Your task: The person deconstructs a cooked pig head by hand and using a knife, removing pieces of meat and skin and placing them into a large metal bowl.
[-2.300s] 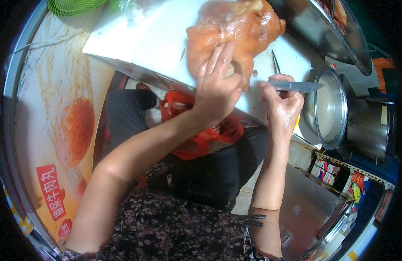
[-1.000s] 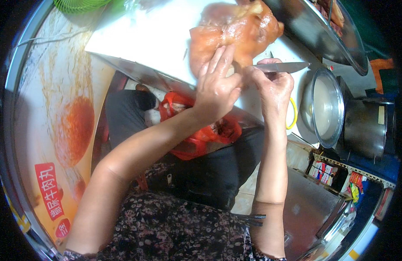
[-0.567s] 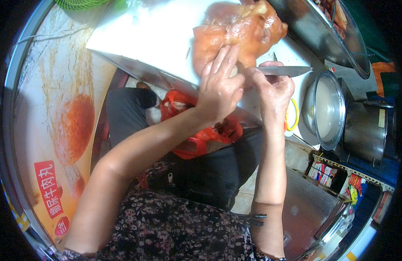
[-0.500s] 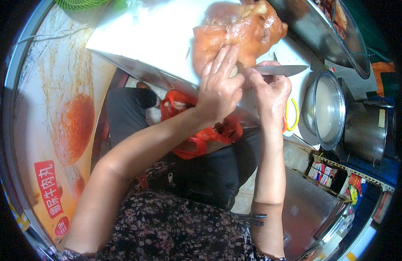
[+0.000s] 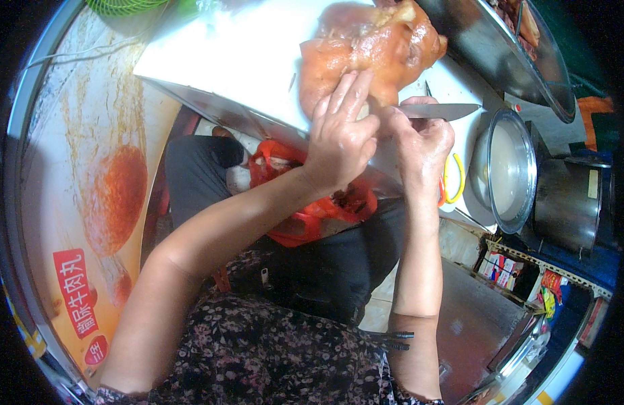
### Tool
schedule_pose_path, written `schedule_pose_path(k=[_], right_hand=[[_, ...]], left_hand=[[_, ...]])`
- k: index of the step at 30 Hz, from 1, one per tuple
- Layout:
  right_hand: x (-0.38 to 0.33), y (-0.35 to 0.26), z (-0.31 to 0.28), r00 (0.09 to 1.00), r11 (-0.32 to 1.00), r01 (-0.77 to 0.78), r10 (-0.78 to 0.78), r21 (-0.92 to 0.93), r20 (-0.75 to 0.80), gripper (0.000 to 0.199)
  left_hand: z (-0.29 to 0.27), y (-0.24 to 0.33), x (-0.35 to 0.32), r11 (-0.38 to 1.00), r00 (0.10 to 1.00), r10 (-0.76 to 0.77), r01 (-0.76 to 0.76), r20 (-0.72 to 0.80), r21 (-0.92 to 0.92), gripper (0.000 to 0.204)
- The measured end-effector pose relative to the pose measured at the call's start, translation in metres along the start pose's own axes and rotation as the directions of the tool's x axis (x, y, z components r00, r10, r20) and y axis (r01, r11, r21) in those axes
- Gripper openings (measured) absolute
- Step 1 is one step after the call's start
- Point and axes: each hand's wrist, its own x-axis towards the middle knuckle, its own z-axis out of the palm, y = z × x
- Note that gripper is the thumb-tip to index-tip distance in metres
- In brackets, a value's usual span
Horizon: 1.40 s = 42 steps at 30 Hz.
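Note:
A large piece of glossy, orange-brown, skin-on meat [image 5: 373, 57] lies on a white worktop [image 5: 238, 57] in front of me. On its near side rests my left hand [image 5: 342, 135], fingers stretched out over the skin and thumb bent toward the right hand. My right hand [image 5: 423, 138] is closed round a knife [image 5: 447, 111], held just right of the left hand by the meat's near edge. The blade points to the right; the handle is hidden in the fist. Whether the knife touches the meat I cannot tell.
A red plastic bag [image 5: 302, 229] hangs open below the worktop's edge, by my knees. To the right stand a metal bowl of cloudy liquid [image 5: 508, 169], a yellow-and-red handle [image 5: 455, 179] and a metal pot [image 5: 565, 202]. A large metal basin [image 5: 487, 40] holds meat at the upper right.
My right hand and the knife have shifted very slightly to the right. The left hand and the meat stay where they were.

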Motion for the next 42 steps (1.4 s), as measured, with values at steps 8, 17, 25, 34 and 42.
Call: schedule_pose_path(k=[8,17,25,34,42], right_hand=[[-0.001,-0.002,-0.003,0.999,0.992,-0.036,0.035,0.122,0.015,0.014],[-0.002,0.0,-0.005,0.999,0.99,-0.047,0.05,0.131,-0.014,0.014],[0.001,0.01,-0.006,0.999,1.0,0.008,-0.007,0.02,-0.044,0.015],[0.003,0.012,-0.004,0.999,0.999,-0.016,0.017,0.043,-0.029,0.015],[-0.001,0.004,-0.002,1.0,0.997,-0.026,0.027,0.067,-0.012,0.015]], left_hand=[[0.001,0.0,0.0,1.0,1.0,-0.007,0.007,-0.003,-0.011,0.022],[0.001,0.001,-0.001,1.0,1.0,-0.003,0.003,-0.009,-0.001,0.023],[0.002,0.001,0.0,1.0,1.0,0.006,-0.006,-0.011,-0.022,0.023],[0.002,0.0,0.0,1.0,1.0,0.001,-0.001,-0.016,-0.02,0.025],[0.0,0.001,0.0,1.0,1.0,-0.01,0.01,0.001,-0.015,0.024]])
